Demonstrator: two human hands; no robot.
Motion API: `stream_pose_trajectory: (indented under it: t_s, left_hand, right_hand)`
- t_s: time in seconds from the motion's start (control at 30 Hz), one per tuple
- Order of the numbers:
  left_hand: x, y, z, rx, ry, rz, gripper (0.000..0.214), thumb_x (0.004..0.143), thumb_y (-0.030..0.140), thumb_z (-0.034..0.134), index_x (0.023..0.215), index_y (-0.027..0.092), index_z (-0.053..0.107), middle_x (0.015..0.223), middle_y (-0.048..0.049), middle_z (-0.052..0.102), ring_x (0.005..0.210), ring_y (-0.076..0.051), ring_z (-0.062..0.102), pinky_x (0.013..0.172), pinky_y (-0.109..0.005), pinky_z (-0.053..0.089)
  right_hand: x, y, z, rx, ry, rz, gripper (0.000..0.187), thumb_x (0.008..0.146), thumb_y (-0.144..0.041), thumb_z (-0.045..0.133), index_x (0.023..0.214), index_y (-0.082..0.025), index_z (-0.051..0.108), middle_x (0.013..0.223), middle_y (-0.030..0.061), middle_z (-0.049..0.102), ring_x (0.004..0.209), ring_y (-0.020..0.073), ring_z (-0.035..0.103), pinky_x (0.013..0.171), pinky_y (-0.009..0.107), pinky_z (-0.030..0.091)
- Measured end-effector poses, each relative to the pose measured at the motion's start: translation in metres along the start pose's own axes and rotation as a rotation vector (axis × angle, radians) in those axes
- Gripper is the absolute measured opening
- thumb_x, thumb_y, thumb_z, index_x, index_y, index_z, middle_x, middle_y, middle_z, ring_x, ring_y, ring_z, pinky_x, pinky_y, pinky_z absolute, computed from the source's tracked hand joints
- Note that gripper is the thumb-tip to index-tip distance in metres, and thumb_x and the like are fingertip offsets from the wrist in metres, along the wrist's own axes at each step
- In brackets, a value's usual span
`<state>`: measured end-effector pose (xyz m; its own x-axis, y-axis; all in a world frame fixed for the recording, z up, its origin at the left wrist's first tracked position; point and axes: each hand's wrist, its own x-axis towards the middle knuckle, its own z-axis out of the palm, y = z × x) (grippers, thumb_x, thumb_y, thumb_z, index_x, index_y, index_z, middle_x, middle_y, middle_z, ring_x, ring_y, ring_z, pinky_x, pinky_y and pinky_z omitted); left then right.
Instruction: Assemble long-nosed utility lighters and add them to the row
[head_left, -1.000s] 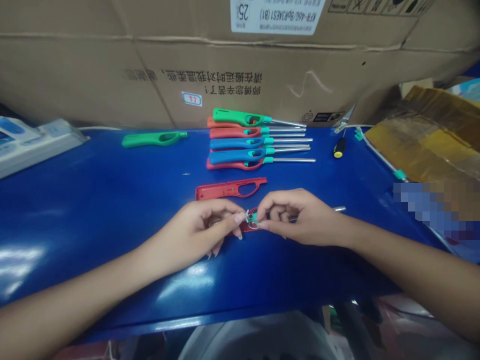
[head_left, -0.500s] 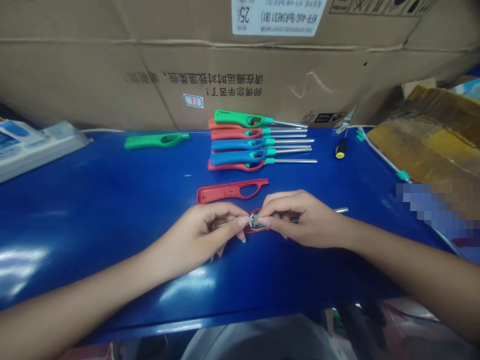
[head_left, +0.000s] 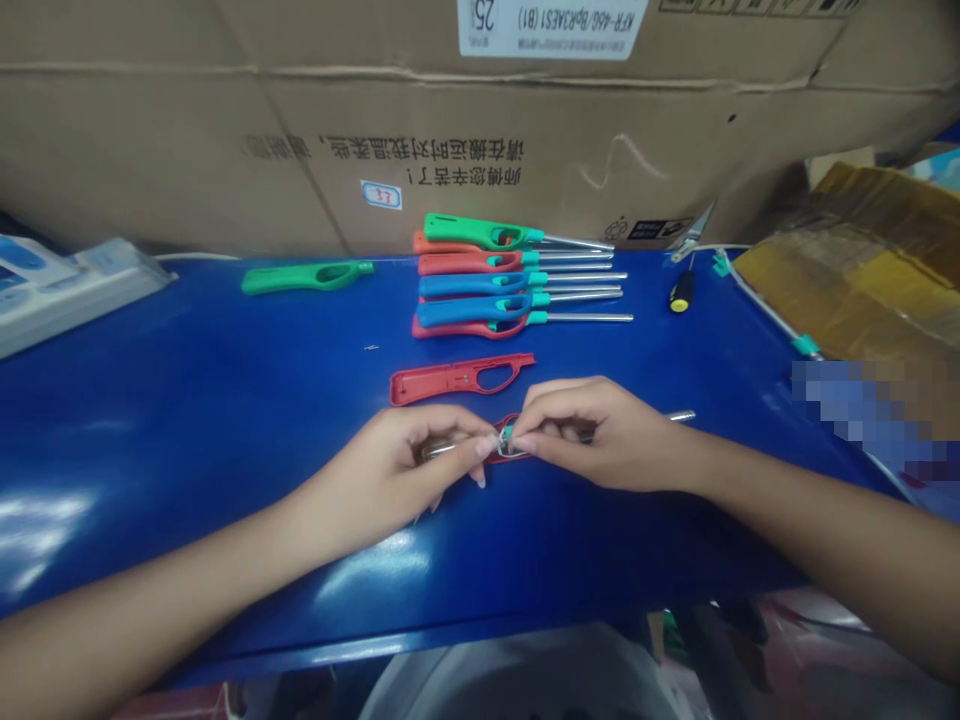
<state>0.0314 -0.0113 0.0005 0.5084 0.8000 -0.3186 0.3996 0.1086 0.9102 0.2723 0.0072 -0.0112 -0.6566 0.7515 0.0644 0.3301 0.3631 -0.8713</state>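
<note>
L hand (head_left: 405, 455) & R hand (head_left: 596, 435), fingers curled tight, both pinch a red lighter half (head_left: 519, 456) lying mid blue table (head_left: 187, 420), just in front of an open red shell (head_left: 457, 378), w/ finished lighters (head_left: 495, 290) stacked farther back.

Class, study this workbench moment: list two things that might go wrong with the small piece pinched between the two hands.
1. The small teal plastic part is only pinched by fingertips of the left hand and right hand; it might slip onto the glossy blue table.
2. The open red plastic half-shell lies just behind the knuckles, so a hand may nudge it away.
</note>
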Motion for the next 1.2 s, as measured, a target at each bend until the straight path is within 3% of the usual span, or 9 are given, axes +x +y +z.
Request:
stream_pose_trajectory:
  t_s: [0.8,1.03,1.2]
  left_hand:
    - [0.0010,-0.0018,0.0035,0.037,0.022,0.065,0.026,0.097,0.040,0.064,0.089,0.017,0.076,0.077,-0.0001,0.073,0.049,-0.005,0.044,0.043,-0.014,0.035]
    - [0.0019,-0.0011,0.0010,-0.006,0.016,0.010,0.031,0.096,0.047,0.066,0.104,0.019,0.076,0.085,-0.0021,0.076,0.051,-0.006,0.051,0.044,-0.014,0.044]
    - [0.0027,0.0011,-0.0006,-0.013,0.017,-0.009,0.034,0.096,0.048,0.064,0.099,0.016,0.075,0.082,-0.0036,0.075,0.052,-0.007,0.054,0.043,-0.014,0.046]
  right_hand:
    - [0.0006,0.0018,-0.0003,-0.117,-0.049,-0.122,0.015,0.097,-0.019,0.062,0.091,-0.014,0.075,0.080,-0.0013,0.062,0.059,0.0045,0.045,0.054,0.019,0.036]
    - [0.0020,0.0005,0.0009,0.016,0.015,0.020,0.016,0.095,-0.025,0.063,0.087,-0.015,0.074,0.080,0.0003,0.064,0.060,0.0060,0.049,0.050,0.020,0.036]
    - [0.0018,0.0031,0.0005,0.156,0.049,0.130,0.017,0.093,-0.030,0.066,0.088,-0.014,0.072,0.087,0.0038,0.067,0.067,0.0098,0.058,0.058,0.023,0.044]
